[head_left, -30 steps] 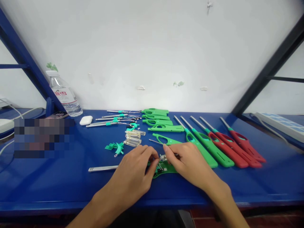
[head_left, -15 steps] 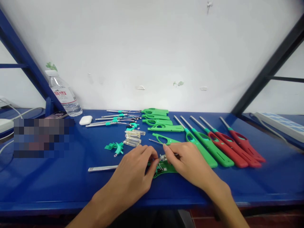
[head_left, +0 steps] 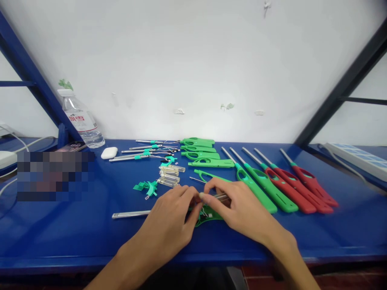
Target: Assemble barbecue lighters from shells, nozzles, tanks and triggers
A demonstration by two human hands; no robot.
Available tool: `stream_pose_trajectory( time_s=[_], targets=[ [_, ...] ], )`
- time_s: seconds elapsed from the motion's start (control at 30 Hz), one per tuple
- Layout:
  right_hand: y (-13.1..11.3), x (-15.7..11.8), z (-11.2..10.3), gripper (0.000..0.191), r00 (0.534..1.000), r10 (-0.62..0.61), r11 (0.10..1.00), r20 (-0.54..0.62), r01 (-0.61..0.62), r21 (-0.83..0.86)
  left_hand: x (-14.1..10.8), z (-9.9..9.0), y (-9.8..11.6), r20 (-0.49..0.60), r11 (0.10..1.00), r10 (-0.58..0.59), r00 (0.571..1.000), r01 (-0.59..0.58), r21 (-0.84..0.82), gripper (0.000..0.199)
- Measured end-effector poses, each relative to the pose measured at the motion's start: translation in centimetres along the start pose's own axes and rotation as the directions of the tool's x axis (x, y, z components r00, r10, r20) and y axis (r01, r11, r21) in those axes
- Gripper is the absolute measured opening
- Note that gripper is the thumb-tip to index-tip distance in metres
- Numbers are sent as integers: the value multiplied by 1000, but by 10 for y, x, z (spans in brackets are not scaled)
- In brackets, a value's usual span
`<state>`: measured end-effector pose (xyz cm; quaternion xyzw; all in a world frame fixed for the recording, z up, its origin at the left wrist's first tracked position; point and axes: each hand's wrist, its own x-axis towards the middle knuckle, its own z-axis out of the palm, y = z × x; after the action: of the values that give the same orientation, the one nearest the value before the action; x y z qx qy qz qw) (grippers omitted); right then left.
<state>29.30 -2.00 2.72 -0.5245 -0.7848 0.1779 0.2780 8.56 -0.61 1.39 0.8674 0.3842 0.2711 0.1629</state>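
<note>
A green lighter shell half (head_left: pixel 215 216) lies low in front of me, with thin wires and a small black part in it. From its left side a metal barrel tube (head_left: pixel 131 215) sticks out beneath my left hand (head_left: pixel 172 217). That hand's thumb and index finger are pinched above the shell; what they grip is too small to name. My right hand (head_left: pixel 244 207) is closed on a clear fuel tank (head_left: pixel 223 196), which it holds over the shell. The two hands' fingertips meet and hide the tank's left end.
Behind my hands lie several clear tanks (head_left: pixel 169 176), teal plastic parts (head_left: pixel 147 187), barrel tubes with wires (head_left: pixel 133 157), green shells (head_left: pixel 211 162) and a thin metal rod (head_left: pixel 198 179). Assembled green (head_left: pixel 263 185) and red lighters (head_left: pixel 314 181) lie right. A water bottle (head_left: pixel 81 121) leans back left.
My right hand's thumb and index finger have moved left along the tank to its end, against my left fingertips. More of the tank's right part shows. My left hand has barely moved.
</note>
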Motion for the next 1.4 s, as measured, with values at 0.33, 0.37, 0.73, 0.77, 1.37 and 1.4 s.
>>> stream_pose_trajectory(
  time_s=[0.33, 0.37, 0.73, 0.77, 1.37, 1.4],
  targets=[
    [4, 0, -2, 22, 999, 37, 989, 34, -42, 144, 1, 1, -5, 10, 1000, -20, 1000, 20, -8, 12],
    [5, 1, -2, 25, 999, 34, 990, 20, -37, 134, 1, 1, -6, 16, 1000, -25, 1000, 25, -11, 11],
    [10, 1, -3, 19, 999, 19, 998, -27, -20, -59, -15, -30, -24, 108, 978, 19, 994, -41, 204, 23],
    [10, 0, -5, 19, 1000, 19, 997, -13, -20, -71, -16, -32, -24, 111, 974, 18, 994, -42, 222, 23],
    [10, -1, -11, 26, 995, 8, 985, 96, 8, -171, -38, -40, -62, 212, 969, 24, 977, -74, 234, 32],
    [9, -1, -11, 27, 995, 14, 984, 102, 4, -178, -39, -40, -63, 212, 972, 32, 977, -80, 222, 34]
  ],
)
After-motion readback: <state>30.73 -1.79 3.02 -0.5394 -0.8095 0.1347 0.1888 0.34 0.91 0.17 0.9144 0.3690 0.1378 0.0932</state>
